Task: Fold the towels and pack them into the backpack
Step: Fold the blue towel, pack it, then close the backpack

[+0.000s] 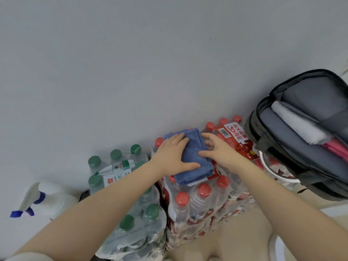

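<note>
I see the blue towel [192,157] folded up small, lying on top of the pack of red-capped bottles [199,200] by the wall. Its long side runs from the wall back toward me, leaning a little to the right. My left hand [172,157] lies flat on the left half of it, fingers straight and pressing down. My right hand [219,150] sits at the right edge, fingers a little bent and the thumb touching the cloth; it looks like it is starting to pinch that edge, but I cannot tell if it has a real hold yet. The backpack [282,140] stands open to the right, close beside the bottles, and my right hand is the nearer one to it. So I think the towel has to go right and a bit up to get in. Inside the bag there is already a white towel [299,127] and something pink [335,147] next to it, so room is tight on that side. The bag's near rim sits between the towel and the opening. A round white rim [271,171] pokes out under the bag. The green-capped bottles [131,194] and a spray bottle [45,196] are off to the left, out of the way.
</note>
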### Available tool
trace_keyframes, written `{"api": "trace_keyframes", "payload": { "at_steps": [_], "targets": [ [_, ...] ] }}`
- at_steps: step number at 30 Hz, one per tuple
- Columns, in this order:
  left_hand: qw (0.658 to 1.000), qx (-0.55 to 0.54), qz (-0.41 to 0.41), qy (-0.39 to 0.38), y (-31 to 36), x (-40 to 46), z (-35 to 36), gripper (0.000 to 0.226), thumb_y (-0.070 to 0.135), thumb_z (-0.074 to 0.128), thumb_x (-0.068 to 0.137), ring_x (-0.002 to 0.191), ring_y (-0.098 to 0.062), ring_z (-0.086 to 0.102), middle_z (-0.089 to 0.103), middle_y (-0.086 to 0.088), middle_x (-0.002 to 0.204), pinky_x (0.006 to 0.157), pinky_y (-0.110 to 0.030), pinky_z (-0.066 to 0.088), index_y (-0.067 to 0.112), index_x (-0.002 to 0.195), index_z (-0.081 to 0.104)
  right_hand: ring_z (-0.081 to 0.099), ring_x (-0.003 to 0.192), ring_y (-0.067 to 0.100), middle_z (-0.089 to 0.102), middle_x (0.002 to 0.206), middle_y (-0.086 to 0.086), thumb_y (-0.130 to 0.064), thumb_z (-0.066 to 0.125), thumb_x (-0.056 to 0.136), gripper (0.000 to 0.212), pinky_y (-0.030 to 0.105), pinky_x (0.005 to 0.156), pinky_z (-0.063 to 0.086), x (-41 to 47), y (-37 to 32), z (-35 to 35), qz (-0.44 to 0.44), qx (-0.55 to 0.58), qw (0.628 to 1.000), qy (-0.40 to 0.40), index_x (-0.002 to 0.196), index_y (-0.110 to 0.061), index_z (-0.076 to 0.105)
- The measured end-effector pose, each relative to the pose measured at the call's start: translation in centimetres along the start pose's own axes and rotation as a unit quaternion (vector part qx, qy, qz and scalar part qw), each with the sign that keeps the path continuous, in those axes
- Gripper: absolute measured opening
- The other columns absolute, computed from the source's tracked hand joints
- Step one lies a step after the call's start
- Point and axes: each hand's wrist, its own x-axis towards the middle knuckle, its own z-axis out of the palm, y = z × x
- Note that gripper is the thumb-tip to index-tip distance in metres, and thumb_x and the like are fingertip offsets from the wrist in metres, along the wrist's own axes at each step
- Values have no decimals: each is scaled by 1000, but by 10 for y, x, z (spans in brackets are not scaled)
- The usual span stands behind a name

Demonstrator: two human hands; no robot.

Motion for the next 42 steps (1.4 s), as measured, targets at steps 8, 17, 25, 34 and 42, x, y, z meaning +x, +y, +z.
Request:
{"api": "trace_keyframes", "payload": {
  "at_steps": [8,17,25,34,42],
  "targets": [
    [996,-3,-88,32,-14,4,18,116,71,54,71,145,-21,-2,-3,-12,157,117,-31,-2,4,147,-2,26,136,9,31,147,-6,-42,41,88,57,26,113,21,-5,-12,-2,-188,-341,921,17,137,-14,41],
    [994,-48,-53,80,-25,-6,27,125,84,23,54,144,-19,-9,-10,-11,156,117,-31,-5,6,146,-8,12,144,20,10,157,7,-22,47,94,61,27,114,13,-1,-5,22,-75,-298,951,21,146,-9,18],
    [992,-35,7,123,-27,-15,24,116,78,29,59,144,-13,-7,-9,-7,156,116,-26,-5,9,147,-3,57,90,12,67,99,4,-13,60,86,15,22,81,41,32,-31,30,-48,-196,973,116,98,-5,65],
    [990,-4,45,134,-31,-11,21,111,79,30,66,141,-8,-13,-21,4,148,118,-30,-4,12,146,-6,60,86,18,66,89,6,-24,61,86,24,31,81,48,36,-40,28,-15,-166,984,69,98,-4,63],
    [988,42,82,122,-27,-3,18,107,78,22,68,138,-6,-17,-22,5,147,113,-24,-13,11,146,-6,63,90,26,65,93,19,-14,53,92,28,41,90,49,33,-34,27,87,-6,995,50,108,8,58]
  ]
}}
